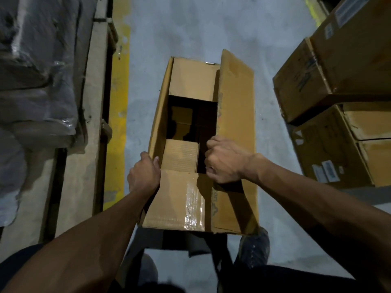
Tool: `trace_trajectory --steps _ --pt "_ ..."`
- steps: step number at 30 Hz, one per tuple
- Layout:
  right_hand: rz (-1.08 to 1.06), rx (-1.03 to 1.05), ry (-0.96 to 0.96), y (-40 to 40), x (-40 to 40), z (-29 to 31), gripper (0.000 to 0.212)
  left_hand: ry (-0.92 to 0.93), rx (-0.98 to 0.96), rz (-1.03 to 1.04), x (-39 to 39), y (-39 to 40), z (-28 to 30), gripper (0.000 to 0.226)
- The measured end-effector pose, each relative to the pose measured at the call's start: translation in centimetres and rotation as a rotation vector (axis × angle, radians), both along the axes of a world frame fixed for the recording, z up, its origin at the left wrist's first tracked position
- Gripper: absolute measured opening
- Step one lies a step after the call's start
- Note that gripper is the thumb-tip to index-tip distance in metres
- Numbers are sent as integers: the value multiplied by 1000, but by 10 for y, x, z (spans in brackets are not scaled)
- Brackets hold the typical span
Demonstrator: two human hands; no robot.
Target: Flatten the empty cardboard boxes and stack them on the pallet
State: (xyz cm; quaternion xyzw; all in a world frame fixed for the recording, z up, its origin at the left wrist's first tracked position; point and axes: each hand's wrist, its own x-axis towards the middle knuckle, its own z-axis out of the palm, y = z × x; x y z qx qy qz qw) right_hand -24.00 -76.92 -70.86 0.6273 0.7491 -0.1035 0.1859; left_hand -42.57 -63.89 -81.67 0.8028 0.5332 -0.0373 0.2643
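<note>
Box (232, 115) stands open-topped on the floor (190, 28), between both hands. Left hand (143, 174): grip curled over the box's left wall edge. Right hand (224, 161): grip fisted round the right flap's inner edge. Stacked boxes (338, 81) well right; pallet (84, 123) left.

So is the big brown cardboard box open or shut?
Open. The big brown cardboard box shows a dark gap between its flaps, one long flap stands up, and the left hand and right hand grip its edges.
</note>
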Motion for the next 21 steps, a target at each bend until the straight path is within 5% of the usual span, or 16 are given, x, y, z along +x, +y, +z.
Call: trace_trajectory --steps 6,13,17,21 --pt "-151 -107 -125 -24 6 66 39 -8 -20 1 -2 -1 6 35" --pt "-442 -226 -365 -72 25 67 26 -11 -40 10 -2 -3 11 36" --pt "-799 -146 -265 -97 30 31 36 -6 -21 9 -2 -2 9 35" --pt "-1260 -150 113 -109 30 -11 61 -4 2 10 -1 -2 5 33"
